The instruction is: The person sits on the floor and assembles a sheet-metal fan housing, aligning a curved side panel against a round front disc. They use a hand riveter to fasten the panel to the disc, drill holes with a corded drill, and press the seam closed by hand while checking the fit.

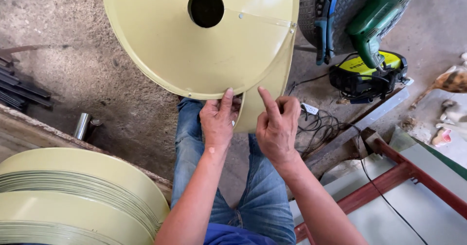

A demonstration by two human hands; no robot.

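A pale yellow sheet-metal housing with a round hole leans against my knees in blue jeans. My left hand grips its lower rim, thumb on the front face. My right hand hovers beside the housing's curved side wall, index finger raised toward the rim, other fingers curled, holding nothing that I can see.
A stack of pale yellow metal discs lies at lower left. A green power drill, blue-handled pliers, a yellow-black cable reel and cords sit at upper right. A red metal frame is at lower right.
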